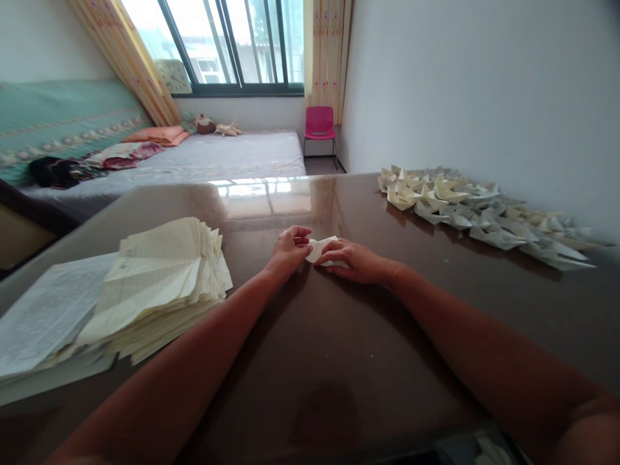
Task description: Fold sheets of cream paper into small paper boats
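Observation:
A small piece of folded pale paper [317,248] is between my two hands, at or just above the brown tabletop. My left hand [289,250] pinches its left end, with fingers curled and the thumb against the edge. From the right, my right hand [357,261] closes over the paper with bent fingers and covers much of it. The exact shape of the folds is too small and too covered to make out.
Left of my arm lies a thick stack of creased cream sheets [159,271], beside printed grey-white sheets [53,310]. Rows of folded paper boats [465,206] line the tabletop [310,361] along the right wall. A bed [252,155] and a pink chair [320,123] stand beyond.

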`<state>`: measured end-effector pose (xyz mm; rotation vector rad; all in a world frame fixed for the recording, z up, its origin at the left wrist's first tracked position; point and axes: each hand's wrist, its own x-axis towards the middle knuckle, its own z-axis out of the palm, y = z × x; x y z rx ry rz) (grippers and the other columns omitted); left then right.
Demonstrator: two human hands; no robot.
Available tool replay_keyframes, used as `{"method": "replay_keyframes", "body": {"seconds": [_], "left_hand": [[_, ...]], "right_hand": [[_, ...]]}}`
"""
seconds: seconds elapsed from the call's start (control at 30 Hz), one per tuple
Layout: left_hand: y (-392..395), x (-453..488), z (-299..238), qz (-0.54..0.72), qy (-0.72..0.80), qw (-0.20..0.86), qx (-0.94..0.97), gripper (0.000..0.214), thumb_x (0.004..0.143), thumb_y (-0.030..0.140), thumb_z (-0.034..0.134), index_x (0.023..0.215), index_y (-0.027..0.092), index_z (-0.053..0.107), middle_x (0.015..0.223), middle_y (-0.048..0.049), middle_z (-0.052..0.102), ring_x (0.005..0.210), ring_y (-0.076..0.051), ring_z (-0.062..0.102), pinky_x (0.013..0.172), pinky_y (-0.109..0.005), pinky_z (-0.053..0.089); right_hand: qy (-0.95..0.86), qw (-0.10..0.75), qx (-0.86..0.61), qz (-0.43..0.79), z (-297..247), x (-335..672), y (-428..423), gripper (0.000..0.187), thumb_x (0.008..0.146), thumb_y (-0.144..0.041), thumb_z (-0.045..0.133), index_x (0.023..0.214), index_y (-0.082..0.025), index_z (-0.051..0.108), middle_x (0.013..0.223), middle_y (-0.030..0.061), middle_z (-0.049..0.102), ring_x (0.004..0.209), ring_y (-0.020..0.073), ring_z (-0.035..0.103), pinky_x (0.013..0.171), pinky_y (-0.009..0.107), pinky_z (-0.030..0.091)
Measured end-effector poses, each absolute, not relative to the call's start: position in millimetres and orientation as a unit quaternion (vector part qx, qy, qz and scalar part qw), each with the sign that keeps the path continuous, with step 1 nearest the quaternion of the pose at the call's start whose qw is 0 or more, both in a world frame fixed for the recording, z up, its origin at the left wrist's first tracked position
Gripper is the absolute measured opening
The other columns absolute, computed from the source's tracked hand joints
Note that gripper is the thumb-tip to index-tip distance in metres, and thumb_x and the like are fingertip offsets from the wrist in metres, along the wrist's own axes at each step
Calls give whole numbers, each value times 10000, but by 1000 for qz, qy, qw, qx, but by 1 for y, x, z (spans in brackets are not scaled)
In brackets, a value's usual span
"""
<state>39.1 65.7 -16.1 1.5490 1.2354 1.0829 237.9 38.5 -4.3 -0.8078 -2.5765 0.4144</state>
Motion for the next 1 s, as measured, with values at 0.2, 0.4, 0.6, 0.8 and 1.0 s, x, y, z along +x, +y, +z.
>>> {"method": "replay_keyframes", "body": {"seconds": [0.2, 0.4, 0.6, 0.8, 1.0], "left_hand": [[66, 39, -12, 426, 507, 438, 608, 386, 674, 125, 661, 1041, 130, 543, 920, -48, 645, 798, -114, 630, 744, -254, 531], [70, 33, -8, 324, 544, 300, 713, 348, 690, 153, 650, 1026, 170, 560, 781, 8, 664, 718, -124, 634, 701, -246, 510], [66, 30, -9, 227, 503, 105, 827, 135, 813, 251, 544, 856, 223, 669, 840, -13, 667, 784, -158, 612, 760, -268, 468], [66, 24, -7, 164, 429, 34, 888, 296, 906, 280, 415, 902, 221, 705, 931, -58, 649, 927, -198, 571, 850, -301, 455], [57, 20, -3, 128, 372, 32, 919, 334, 843, 106, 394, 1019, 202, 661, 1136, -76, 625, 1055, -214, 513, 933, -341, 457]], "right_hand": [[-922, 205, -293, 148, -5, 237, 38, 294, 873, -194, 561, 1144, -255, 658, 1125, 69, 626, 1087, 199, 539, 966, 378, 437], [-923, 194, -296, 154, -4, 238, 38, 295, 872, -195, 561, 1145, -243, 661, 1134, 74, 619, 1095, 199, 532, 971, 370, 435], [-916, 205, -295, 178, -3, 241, 39, 261, 888, -214, 547, 1113, -236, 676, 1142, 71, 622, 1090, 186, 548, 972, 351, 436], [-907, 215, -298, 204, -2, 241, 40, 250, 881, -210, 536, 1074, -217, 694, 1114, 70, 649, 1021, 172, 591, 931, 319, 452], [-784, 319, -488, 213, 0, 250, 51, 277, 839, -113, 484, 999, -175, 702, 942, 34, 725, 821, 139, 644, 785, 251, 488]]}}
